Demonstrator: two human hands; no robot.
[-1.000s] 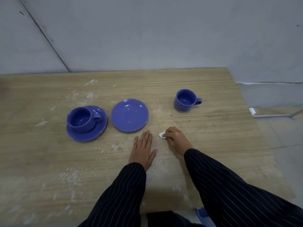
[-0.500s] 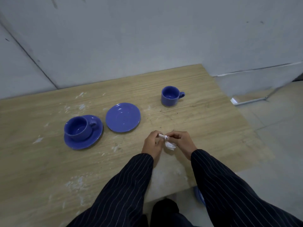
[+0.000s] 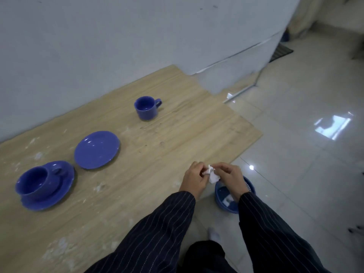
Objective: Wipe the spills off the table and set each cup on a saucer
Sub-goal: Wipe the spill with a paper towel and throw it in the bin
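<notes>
Both hands meet at the table's near right edge, pinching a small crumpled white tissue (image 3: 212, 175) between them: the left hand (image 3: 194, 179) has its fingers curled in on one end, and the right hand (image 3: 229, 177) nips the other end with thumb and fingertips. The sleeves are dark cloth with thin pale pinstripes. The table (image 3: 177, 138) is pale wood-grain laminate, flat and matte, flecked with whitish dried smears and crumbs, thickest toward the left and the near edge. One glossy blue ceramic cup (image 3: 38, 183) sits upright on a round blue saucer (image 3: 59, 196) at the far left. Just beside it lies a second saucer (image 3: 97, 149), bare, shallow and shiny. A second cup (image 3: 146, 107) stands alone on the wood well apart from it, nearer the wall, handle to the right. Below the hands, on the shiny tiled floor (image 3: 295, 154), stands a round blue bin (image 3: 222, 201) with a white scrap inside, partly hidden by the right wrist.
</notes>
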